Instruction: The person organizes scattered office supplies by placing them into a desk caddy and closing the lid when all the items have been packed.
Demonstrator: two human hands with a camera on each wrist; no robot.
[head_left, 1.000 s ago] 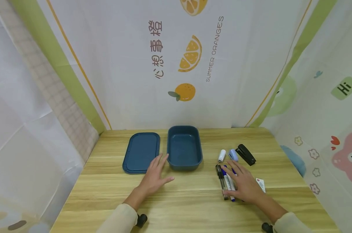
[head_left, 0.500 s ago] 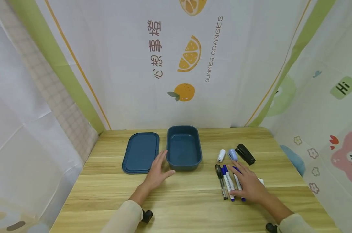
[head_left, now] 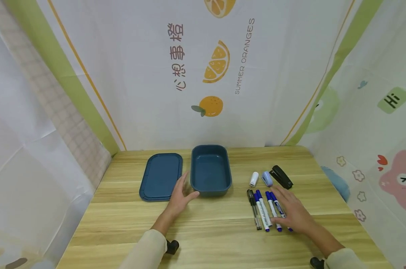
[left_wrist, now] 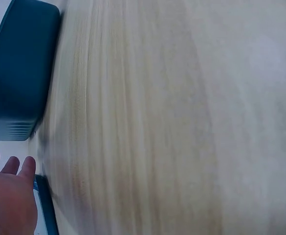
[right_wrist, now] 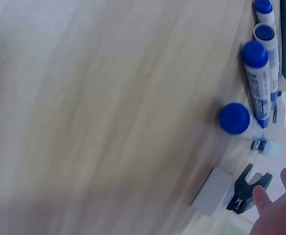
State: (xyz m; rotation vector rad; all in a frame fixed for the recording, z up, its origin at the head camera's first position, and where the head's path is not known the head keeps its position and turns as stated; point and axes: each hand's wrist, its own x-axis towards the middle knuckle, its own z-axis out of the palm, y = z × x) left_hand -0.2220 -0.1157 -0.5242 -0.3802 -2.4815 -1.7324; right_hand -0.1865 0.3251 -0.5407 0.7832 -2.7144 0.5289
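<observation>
A dark blue open box (head_left: pixel 211 193) stands at the back middle, its matching lid (head_left: pixel 160 177) lying flat to its left. My left hand (head_left: pixel 177 201) is held between them with fingers extended, near the box's front left corner; whether it touches either is unclear. It holds nothing. My right hand (head_left: pixel 294 213) spreads over the right edge of several blue-capped white markers (head_left: pixel 272 211), with fingers extended and gripping nothing. It partly covers the rightmost marker. A clear pen with a black cap (head_left: pixel 255 210) lies at the group's left.
Behind the markers sit a small white stapler (head_left: pixel 254 179), a small light-blue stapler (head_left: pixel 267 178) and a larger black stapler (head_left: pixel 281 176). A small pale box (right_wrist: pixel 213 191), seen in the right wrist view, is hidden by my right hand in the head view.
My right hand has shifted right, uncovering more of the markers and covering the small pale item beside them. My left hand has moved slightly. The objects stay in place while the head view turns a little.
</observation>
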